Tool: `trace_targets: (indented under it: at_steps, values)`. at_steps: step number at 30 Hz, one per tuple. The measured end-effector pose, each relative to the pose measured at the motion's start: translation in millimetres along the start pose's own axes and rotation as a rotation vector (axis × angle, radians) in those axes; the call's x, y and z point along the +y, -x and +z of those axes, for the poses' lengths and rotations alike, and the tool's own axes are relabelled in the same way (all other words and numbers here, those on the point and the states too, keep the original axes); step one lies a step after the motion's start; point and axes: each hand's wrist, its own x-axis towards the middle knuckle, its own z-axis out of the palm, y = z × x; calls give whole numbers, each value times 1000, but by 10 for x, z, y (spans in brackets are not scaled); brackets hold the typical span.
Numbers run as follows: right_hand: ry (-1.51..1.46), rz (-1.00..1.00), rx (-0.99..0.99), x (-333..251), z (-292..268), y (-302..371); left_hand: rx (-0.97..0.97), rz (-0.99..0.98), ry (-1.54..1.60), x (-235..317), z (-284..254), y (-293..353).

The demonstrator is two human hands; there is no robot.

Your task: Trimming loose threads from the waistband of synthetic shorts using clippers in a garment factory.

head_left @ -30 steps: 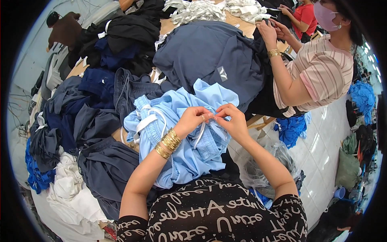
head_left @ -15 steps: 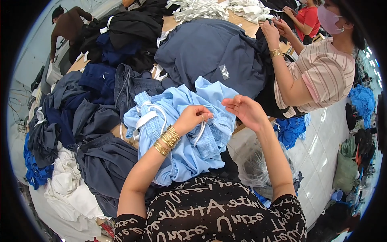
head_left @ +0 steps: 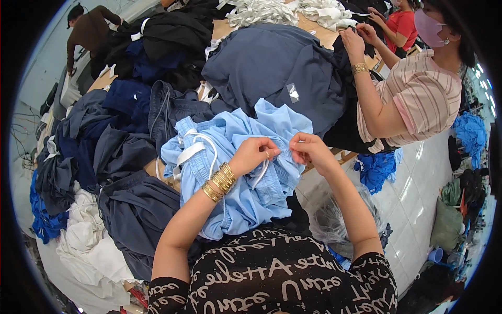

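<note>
Lower left: white cloth heap [head_left: 91, 251], then dark grey garment [head_left: 138, 217]. Frame centre: light-blue garment [head_left: 238, 196], bunched, white drawstring [head_left: 212, 144] loose on it. Left hand [head_left: 257, 155] over its right part, thumb and fingertips nearly together; cannot tell if fabric pinched. Right hand [head_left: 312, 152] just beside, fingers curled toward thumb; hold unclear. Upper right: co-worker [head_left: 426, 102], striped top.

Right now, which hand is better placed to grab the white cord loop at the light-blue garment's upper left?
Likely left: the left hand is nearer the white cord loop on the light-blue garment; the right hand is farther, near the garment's right edge.
</note>
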Motion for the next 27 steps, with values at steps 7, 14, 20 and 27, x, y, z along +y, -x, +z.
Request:
trace_targets:
  at_steps: [7, 14, 20, 27]
  values:
    - [-188, 26, 82, 102, -286, -50, 98, 190, -488, -4, -60, 62]
    - [1014, -605, 79, -204, 39, 293, 20, -315, 338, 284, -168, 101]
    - [1218, -724, -6, -384, 354, 243, -55, -43, 301, 396, -32, 89]
    - [420, -283, -8, -207, 72, -175, 43, 303, -128, 187, 26, 90]
